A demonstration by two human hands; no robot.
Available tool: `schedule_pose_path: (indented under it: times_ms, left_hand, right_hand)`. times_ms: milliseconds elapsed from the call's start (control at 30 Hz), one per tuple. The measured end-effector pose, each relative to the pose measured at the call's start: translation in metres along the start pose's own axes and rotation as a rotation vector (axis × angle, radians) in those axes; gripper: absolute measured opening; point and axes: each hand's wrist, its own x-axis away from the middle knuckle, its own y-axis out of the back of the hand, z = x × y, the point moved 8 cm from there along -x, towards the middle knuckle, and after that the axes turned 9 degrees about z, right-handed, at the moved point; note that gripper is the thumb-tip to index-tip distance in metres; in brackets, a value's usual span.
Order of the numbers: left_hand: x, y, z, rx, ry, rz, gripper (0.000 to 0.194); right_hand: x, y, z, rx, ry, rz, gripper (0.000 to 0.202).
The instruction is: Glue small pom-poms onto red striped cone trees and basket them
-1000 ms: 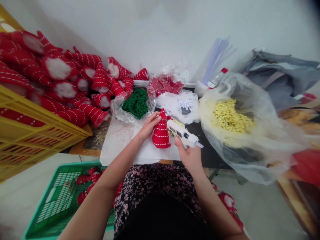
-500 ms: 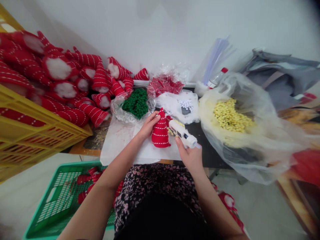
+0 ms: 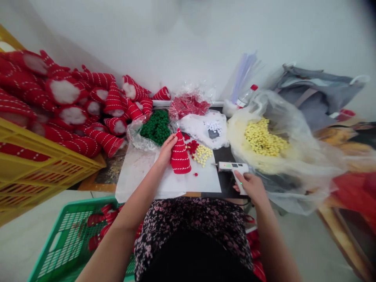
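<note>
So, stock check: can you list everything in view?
striped cone: one, red-white, centre
glue gun: one, white, centre-right
table: one, black, centre
paper: overlapping sheets, white, on table
loose balls: many, red and yellow, on paper
plastic bags: four, translucent, on table
pompoms: many, green, left bag
small pieces: many, red, back bag
bagged balls: many, white and yellow, other two bags
glue sticks: several, translucent, back right
bottle: one, clear, red-capped, back right
fabric bag: one, grey, right
stuffed cones: many, red-white, left
crate: one, yellow, far left
basket: one, green, lower left
striped pieces: several, red, in basket
left hand: one, bare, on striped cone
right hand: one, bare, holding glue gun
</note>
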Motion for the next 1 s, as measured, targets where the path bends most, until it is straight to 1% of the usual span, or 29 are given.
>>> schedule_pose_path:
  times_ms: [67, 100, 133, 167, 200, 233, 267, 300, 333, 367, 433, 467, 533, 600, 633, 700, 767, 833, 900, 1000]
  left_hand:
    - [0.0, 0.001, 0.003, -0.003, 0.017, -0.008, 0.046]
    - [0.0, 0.0, 0.004, -0.004, 0.023, -0.007, 0.047]
    - [0.0, 0.0, 0.004, -0.006, 0.023, -0.004, 0.046]
    - [0.0, -0.001, 0.004, -0.007, 0.021, 0.0, 0.045]
    - [0.001, -0.002, 0.003, -0.009, 0.018, 0.003, 0.044]
    - [0.001, -0.002, 0.003, -0.01, 0.017, 0.003, 0.043]
    - [0.001, -0.003, 0.003, -0.01, 0.017, 0.001, 0.043]
    - [0.002, -0.003, 0.003, -0.011, 0.019, -0.002, 0.042]
    - [0.002, -0.003, 0.003, -0.012, 0.023, -0.006, 0.042]
    - [0.002, -0.003, 0.003, -0.015, 0.029, -0.011, 0.042]
    - [0.002, -0.002, 0.004, -0.026, 0.043, -0.022, 0.044]
    - [0.002, -0.001, 0.005, -0.031, 0.05, -0.026, 0.045]
    - [0.002, -0.001, 0.007, -0.035, 0.059, -0.029, 0.046]
    - [0.001, 0.0, 0.008, -0.032, 0.066, -0.03, 0.047]
    - [0.001, 0.0, 0.008, -0.029, 0.07, -0.033, 0.047]
    - [0.002, 0.0, 0.008, -0.022, 0.073, -0.038, 0.047]
    - [0.001, -0.001, 0.008, -0.015, 0.068, -0.033, 0.046]
    - [0.001, -0.003, 0.007, -0.014, 0.061, -0.024, 0.046]
    - [0.001, -0.003, 0.007, -0.017, 0.062, -0.024, 0.046]
    - [0.001, -0.003, 0.009, -0.02, 0.064, -0.024, 0.045]
  right_hand:
    - [0.005, 0.013, 0.013, 0.231, 0.093, -0.186, 0.046]
    - [0.009, 0.016, 0.024, 0.331, 0.141, -0.286, 0.042]
    - [0.012, 0.014, 0.036, 0.413, 0.202, -0.366, 0.038]
    - [0.015, 0.006, 0.051, 0.481, 0.285, -0.403, 0.034]
    - [0.016, -0.007, 0.065, 0.523, 0.377, -0.382, 0.032]
    - [0.016, -0.026, 0.079, 0.527, 0.465, -0.296, 0.028]
    - [0.014, -0.049, 0.09, 0.524, 0.536, -0.161, 0.024]
    - [0.013, -0.072, 0.099, 0.542, 0.575, -0.034, 0.022]
    - [0.012, -0.092, 0.105, 0.58, 0.582, 0.052, 0.022]
    - [0.01, -0.108, 0.109, 0.634, 0.563, 0.105, 0.022]
    - [0.006, -0.127, 0.11, 0.735, 0.487, 0.138, 0.021]
    - [0.004, -0.132, 0.108, 0.77, 0.452, 0.134, 0.021]
    - [0.001, -0.133, 0.105, 0.789, 0.419, 0.116, 0.022]
    - [-0.002, -0.129, 0.103, 0.716, 0.435, 0.095, 0.021]
    - [-0.002, -0.125, 0.104, 0.632, 0.452, 0.089, 0.02]
    - [-0.004, -0.118, 0.109, 0.38, 0.491, 0.103, 0.015]
    - [-0.004, -0.115, 0.119, 0.106, 0.525, 0.149, 0.012]
    - [-0.005, -0.118, 0.131, -0.09, 0.541, 0.212, 0.018]
    - [-0.006, -0.125, 0.141, -0.194, 0.534, 0.266, 0.023]
    - [-0.011, -0.136, 0.146, -0.243, 0.504, 0.309, 0.023]
